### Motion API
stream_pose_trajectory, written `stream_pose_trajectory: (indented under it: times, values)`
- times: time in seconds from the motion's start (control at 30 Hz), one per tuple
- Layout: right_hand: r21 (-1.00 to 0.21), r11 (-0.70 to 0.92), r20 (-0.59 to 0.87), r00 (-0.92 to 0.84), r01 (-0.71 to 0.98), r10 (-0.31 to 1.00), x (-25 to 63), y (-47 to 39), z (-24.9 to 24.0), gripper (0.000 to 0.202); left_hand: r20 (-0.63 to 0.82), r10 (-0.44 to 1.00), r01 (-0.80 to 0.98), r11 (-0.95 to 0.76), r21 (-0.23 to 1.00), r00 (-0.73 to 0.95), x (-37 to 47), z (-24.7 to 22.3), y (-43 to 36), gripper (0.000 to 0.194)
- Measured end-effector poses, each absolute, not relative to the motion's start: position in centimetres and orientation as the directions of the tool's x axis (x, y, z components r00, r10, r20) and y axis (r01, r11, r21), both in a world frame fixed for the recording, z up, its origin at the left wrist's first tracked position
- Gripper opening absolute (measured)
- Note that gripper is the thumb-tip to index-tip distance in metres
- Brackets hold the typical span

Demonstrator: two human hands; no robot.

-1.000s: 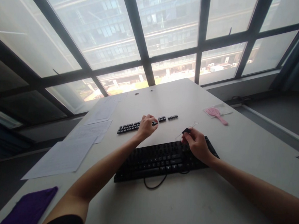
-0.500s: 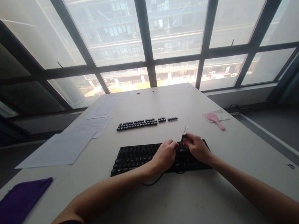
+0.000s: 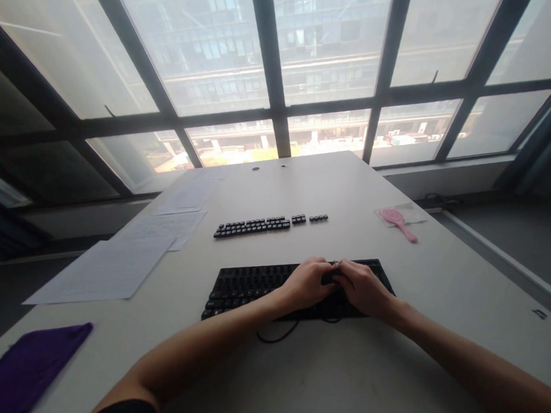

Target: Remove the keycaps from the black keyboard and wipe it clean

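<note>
A black keyboard [image 3: 246,283] lies before me, keys gone from its far rows, several still on its near left part. Above its right half, my left hand [image 3: 308,280] and my right hand [image 3: 362,285] meet, fingers closed and touching. Between the fingertips shows a bit of dark handle and a small metallic glint of the keycap puller [image 3: 334,265]. My right hand grips this puller; its wire ends are mostly hidden. Whatever the left fingertips pinch is hidden too. Loose keycaps [image 3: 252,228] stand in rows beyond the keyboard.
The white table [image 3: 305,193] reaches the windows. Paper sheets [image 3: 105,270] lie along its left side, a purple cloth [image 3: 28,365] at front left. On the right are a pink hairbrush [image 3: 396,221] on a clear bag and a small dark mark [image 3: 539,313]. A cable [image 3: 275,340] loops near me.
The puller, upright with its wires pointing up in my right hand before, has tipped down between both hands. My hands have come together and the left fingertips now meet the right ones.
</note>
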State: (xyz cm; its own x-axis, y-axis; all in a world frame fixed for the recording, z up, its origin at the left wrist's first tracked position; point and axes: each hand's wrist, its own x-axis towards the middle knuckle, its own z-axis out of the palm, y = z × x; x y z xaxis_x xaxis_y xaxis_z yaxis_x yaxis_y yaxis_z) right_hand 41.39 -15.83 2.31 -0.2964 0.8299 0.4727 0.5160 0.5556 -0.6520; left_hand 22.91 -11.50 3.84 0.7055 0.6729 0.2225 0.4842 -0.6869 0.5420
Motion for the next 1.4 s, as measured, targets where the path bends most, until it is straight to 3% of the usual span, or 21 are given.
stream_pose_trajectory:
  times: [0.13,0.3,0.5,0.7,0.9,1.07,1.4]
  values:
    - [-0.812,0.400,0.377,-0.141,0.424,0.915,41.6,-15.7,2.4,0.010,0.249,0.700,0.472,-0.659,0.585,0.669,23.0,3.0,-11.3,0.009]
    - [-0.929,0.276,0.282,-0.014,0.248,0.959,41.7,-15.5,2.3,0.010,0.325,0.693,0.406,-0.670,0.622,0.644,22.9,2.8,-11.9,0.012]
    - [-0.937,0.285,0.301,0.050,0.200,0.952,41.5,-15.6,2.5,0.011,0.387,0.706,0.385,-0.671,0.634,0.593,22.6,3.2,-12.0,0.028]
    - [-0.952,0.259,0.271,0.055,0.163,0.961,41.4,-15.2,2.7,0.018,0.470,0.599,0.362,-0.786,0.502,0.648,22.8,3.5,-12.5,0.009]
    - [-0.962,0.247,0.262,0.134,0.119,0.956,41.7,-14.9,2.5,0.022,0.487,0.658,0.387,-0.743,0.547,0.575,21.4,5.4,-9.4,0.008]
    - [-0.965,0.248,0.257,0.108,0.090,0.960,41.6,-14.7,2.3,0.023,0.416,0.733,0.643,-0.676,0.360,0.538,19.0,5.0,-1.4,0.005]
    - [-0.969,0.231,0.238,0.088,0.089,0.967,41.7,-14.5,1.8,0.023,0.430,0.725,0.720,-0.660,0.215,0.538,18.1,2.9,3.0,0.003]
